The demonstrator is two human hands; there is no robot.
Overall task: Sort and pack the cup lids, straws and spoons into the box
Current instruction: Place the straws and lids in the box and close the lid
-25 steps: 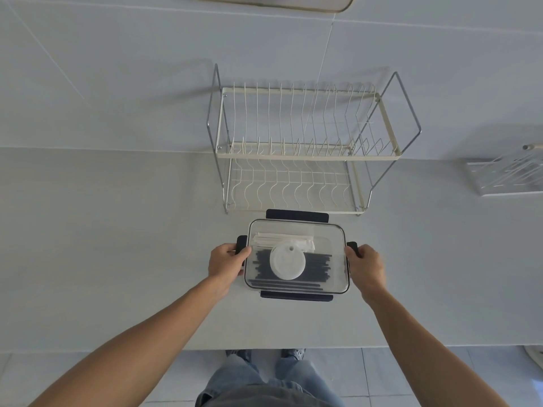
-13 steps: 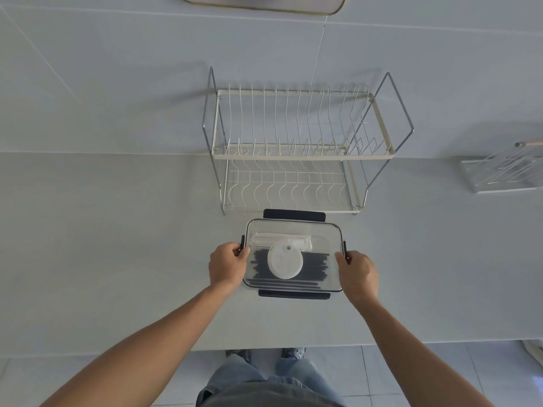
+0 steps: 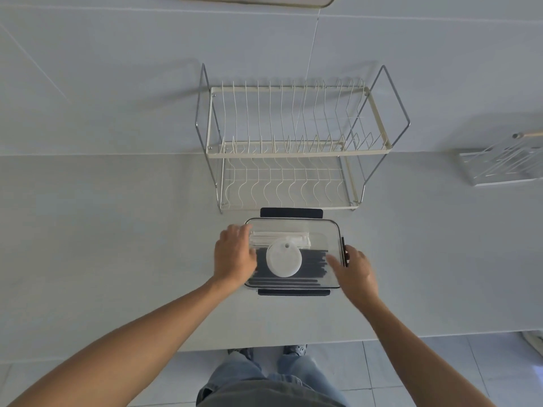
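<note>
A clear box with a transparent cover and dark latches stands on the counter in front of the dish rack. Through the cover I see a round white cup lid lying on dark straws, with white wrapped items along the far side. My left hand lies over the box's left edge, fingers spread on the cover. My right hand reaches onto the right edge, fingers extended beside the side latch. Neither hand holds anything.
A two-tier wire dish rack stands directly behind the box against the wall. A white wire holder sits at the far right. The counter's front edge runs close to my body.
Both hands left the side latches and moved inward onto the box's cover. The side latches now lie folded against the box.
</note>
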